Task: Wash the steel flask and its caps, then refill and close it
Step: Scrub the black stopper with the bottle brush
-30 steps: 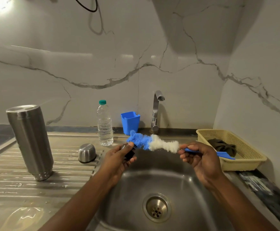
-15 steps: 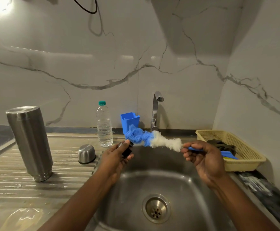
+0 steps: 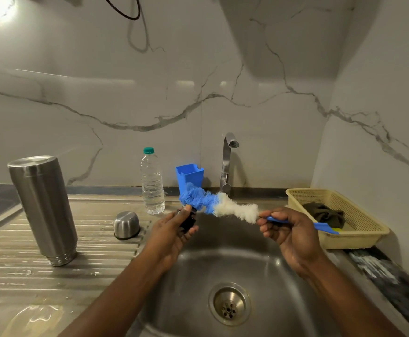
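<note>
Over steel sink (image 3: 198, 276), left hand (image 3: 172, 229) pinches small black inner cap (image 3: 187, 221); right hand (image 3: 293, 229) grips blue-and-white bristled bottle brush (image 3: 213, 203). Advice: rotate cap, work bristles into grooves. Inverted tall steel flask (image 3: 43, 207) stands near worktop's left edge.

2 bare forearms reach forward, wrists apart. The left hand (image 3: 174, 231) pinches a black cap (image 3: 188, 221); the right hand (image 3: 293, 233) grips a brush handle (image 3: 325, 226).

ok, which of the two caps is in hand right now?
The small black cap, gripped by the left hand against the blue bristles of the brush. The domed steel cap sits alone on the drainboard.
</note>
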A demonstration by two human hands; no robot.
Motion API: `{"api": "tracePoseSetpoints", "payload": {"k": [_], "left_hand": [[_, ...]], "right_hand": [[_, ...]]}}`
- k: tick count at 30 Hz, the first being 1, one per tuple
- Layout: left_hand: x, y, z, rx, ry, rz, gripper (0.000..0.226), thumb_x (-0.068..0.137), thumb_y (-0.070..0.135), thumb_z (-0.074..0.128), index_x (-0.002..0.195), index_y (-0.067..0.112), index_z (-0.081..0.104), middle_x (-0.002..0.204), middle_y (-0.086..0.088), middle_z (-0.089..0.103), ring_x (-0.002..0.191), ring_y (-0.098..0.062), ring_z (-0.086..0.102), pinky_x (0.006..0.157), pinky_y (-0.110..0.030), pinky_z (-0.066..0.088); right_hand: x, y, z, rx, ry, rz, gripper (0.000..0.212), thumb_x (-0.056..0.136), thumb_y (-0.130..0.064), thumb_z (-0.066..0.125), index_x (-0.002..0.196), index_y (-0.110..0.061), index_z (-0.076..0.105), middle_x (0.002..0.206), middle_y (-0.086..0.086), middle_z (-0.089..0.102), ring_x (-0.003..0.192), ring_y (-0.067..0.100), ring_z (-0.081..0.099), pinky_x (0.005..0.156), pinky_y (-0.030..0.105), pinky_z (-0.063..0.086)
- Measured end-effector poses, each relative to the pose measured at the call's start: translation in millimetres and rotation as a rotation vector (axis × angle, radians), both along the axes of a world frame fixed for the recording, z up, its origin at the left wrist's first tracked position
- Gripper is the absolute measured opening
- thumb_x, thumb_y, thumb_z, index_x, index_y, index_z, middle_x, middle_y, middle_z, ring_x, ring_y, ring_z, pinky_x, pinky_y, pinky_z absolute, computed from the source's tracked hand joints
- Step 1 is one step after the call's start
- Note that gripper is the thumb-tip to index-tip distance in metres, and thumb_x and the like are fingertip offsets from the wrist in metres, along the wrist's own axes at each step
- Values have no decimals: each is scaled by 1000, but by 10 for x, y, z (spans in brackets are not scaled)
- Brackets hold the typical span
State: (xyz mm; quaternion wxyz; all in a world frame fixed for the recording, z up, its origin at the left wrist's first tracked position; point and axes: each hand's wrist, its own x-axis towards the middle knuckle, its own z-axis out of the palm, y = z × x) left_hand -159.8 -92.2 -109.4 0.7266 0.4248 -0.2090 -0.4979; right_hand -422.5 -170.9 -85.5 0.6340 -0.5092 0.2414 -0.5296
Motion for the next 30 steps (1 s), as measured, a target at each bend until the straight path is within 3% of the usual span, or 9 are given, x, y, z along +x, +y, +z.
{"api": "tracePoseSetpoints", "payload": {"k": [6, 11, 16, 23, 30], "left_hand": [[90, -16, 54, -56, 50, 89, 34, 96, 19, 73, 122, -2, 66, 134, -28, 66, 90, -22, 69, 64, -24, 63], [2, -11, 46, -37, 53, 17, 51, 87, 27, 77, 128, 0, 64, 129, -23, 71, 98, -24, 71, 71, -28, 63], [77, -54, 39, -106, 128, 153, 39, 98, 18, 70, 131, -1, 58, 133, -32, 65, 87, -23, 70, 68, -25, 64], [62, -34, 53, -144, 191, 106, 36, 100, 16, 68, 131, 2, 57, 125, -22, 71, 92, -22, 80, 69, -28, 64], [39, -28, 59, -136, 213, 89, 26, 101, 15, 67, 122, 2, 60, 127, -24, 70, 117, -32, 71, 81, -36, 67]], "right_hand": [[-84, -36, 89, 5, -53, -53, 38, 94, 1, 39, 78, 5, 73, 72, 23, 69, 57, 25, 64, 51, 27, 54], [51, 27, 7, 19, -8, 12, 36, 98, -1, 41, 87, 5, 75, 81, 24, 72, 66, 26, 70, 58, 28, 59], [-82, -54, 92, 44, -64, -68, 32, 95, -1, 41, 85, 8, 70, 73, 23, 70, 60, 26, 66, 53, 26, 56], [-4, -11, 37, 93, -91, -44, 31, 97, -1, 41, 88, 9, 70, 76, 24, 71, 61, 25, 68, 54, 26, 58], [12, -12, 27, 90, -56, -68, 30, 97, -2, 44, 91, 9, 71, 82, 28, 72, 65, 27, 71, 57, 27, 60]]}}
